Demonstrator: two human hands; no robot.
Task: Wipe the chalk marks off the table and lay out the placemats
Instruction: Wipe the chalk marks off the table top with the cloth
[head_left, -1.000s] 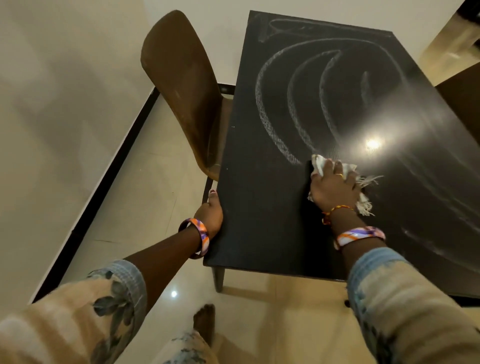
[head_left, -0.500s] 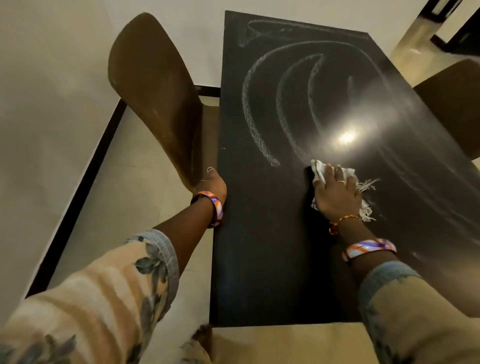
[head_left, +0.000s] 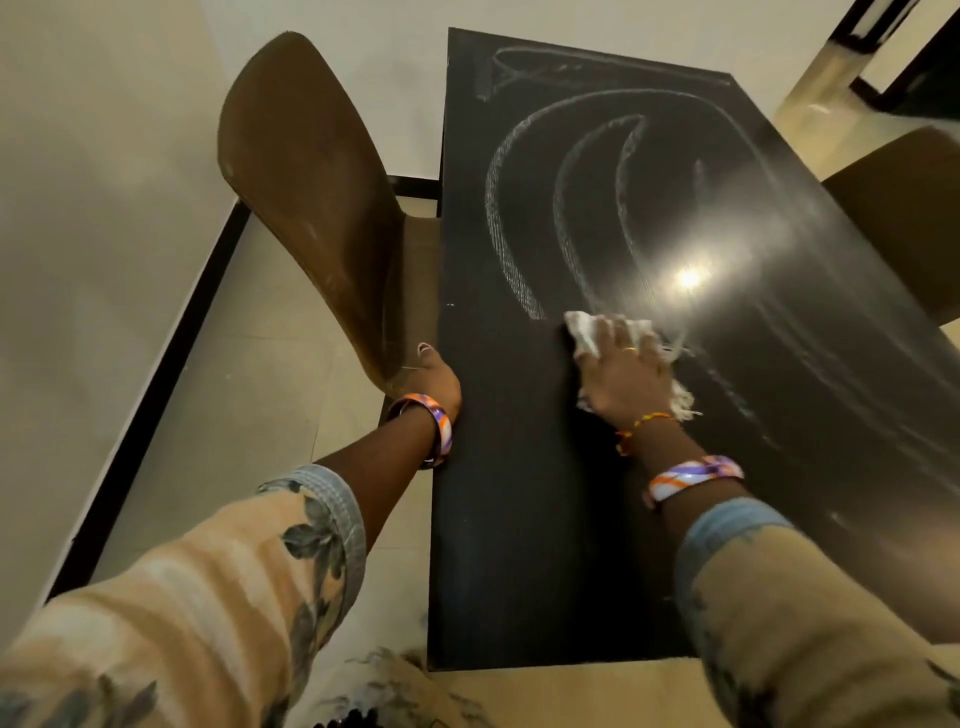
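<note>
A black table (head_left: 509, 519) carries curved white chalk marks (head_left: 498, 218) across its far half, with a smeared patch to the right. My right hand (head_left: 623, 374) lies with fingers spread on a crumpled white cloth (head_left: 584, 330), pressing it onto the tabletop at the near end of the chalk arcs. On the table's left edge, beside the chair back, my left hand (head_left: 436, 379) holds on with the thumb on top and the fingers hidden below. No placemats are in view.
A brown chair (head_left: 311, 197) is tucked against the table's left side, close to my left hand. Another brown chair (head_left: 904, 208) stands on the right. A lamp reflection (head_left: 688, 278) glares on the tabletop. Tiled floor and a pale wall lie to the left.
My left hand slid along the table's left edge from near the front corner to beside the chair. My right hand and the cloth shifted slightly toward the chalk arcs.
</note>
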